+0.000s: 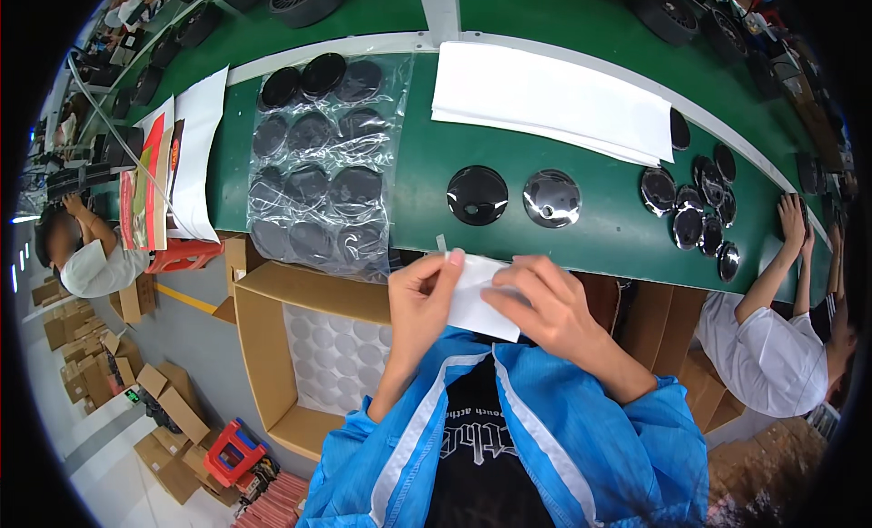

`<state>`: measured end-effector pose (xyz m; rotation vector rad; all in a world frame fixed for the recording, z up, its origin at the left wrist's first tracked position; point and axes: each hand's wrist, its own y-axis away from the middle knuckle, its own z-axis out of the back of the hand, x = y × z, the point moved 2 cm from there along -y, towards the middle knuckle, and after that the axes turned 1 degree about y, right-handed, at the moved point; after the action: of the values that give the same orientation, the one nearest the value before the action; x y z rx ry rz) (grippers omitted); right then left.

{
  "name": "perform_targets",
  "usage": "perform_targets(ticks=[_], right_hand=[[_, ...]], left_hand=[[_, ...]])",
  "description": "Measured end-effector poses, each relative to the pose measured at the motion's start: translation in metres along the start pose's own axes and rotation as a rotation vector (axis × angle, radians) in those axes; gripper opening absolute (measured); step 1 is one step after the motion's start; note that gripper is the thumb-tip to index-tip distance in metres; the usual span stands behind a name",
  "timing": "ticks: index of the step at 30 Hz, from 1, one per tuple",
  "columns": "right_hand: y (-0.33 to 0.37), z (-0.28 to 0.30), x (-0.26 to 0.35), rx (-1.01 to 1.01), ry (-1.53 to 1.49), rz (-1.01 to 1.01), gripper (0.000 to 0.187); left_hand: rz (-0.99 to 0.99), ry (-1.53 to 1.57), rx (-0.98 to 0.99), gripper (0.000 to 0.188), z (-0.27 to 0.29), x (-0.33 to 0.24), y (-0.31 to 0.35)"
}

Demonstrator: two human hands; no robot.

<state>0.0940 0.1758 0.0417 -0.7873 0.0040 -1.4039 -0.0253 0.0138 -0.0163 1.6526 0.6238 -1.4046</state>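
A small white sheet [481, 314] is held in front of my chest, just off the near edge of the table. My left hand [423, 296] pinches its upper left corner between thumb and fingers, beside a narrow pale strip [441, 244]. Bent over the sheet's right side, my right hand [548, 305] grips it with curled fingers. Beyond them on the green table lie a round black cap [477, 195] with a small hole and, to its right, a glossier round cap [551, 199] reflecting light.
Left on the table, clear plastic [397, 119] covers rows of black discs. A white paper stack [545, 92] lies at the back; loose glossy caps [688, 226] are scattered right. Below left stands an open cardboard box [257, 355]. A co-worker [772, 355] works at the right.
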Motion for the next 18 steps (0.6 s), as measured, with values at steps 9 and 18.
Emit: perform_targets(ticks=[9, 18], right_hand=[[-0.026, -0.003, -0.059, -0.156, -0.721, -0.775, 0.01], [-0.025, -0.046, -0.095, -0.15, -0.642, -0.91, 0.012]], left_hand=[[-0.316, -0.478, 0.255, 0.026, 0.014, -0.007, -0.01], [-0.314, -0.487, 0.282, 0.028, 0.01, 0.008, -0.003]])
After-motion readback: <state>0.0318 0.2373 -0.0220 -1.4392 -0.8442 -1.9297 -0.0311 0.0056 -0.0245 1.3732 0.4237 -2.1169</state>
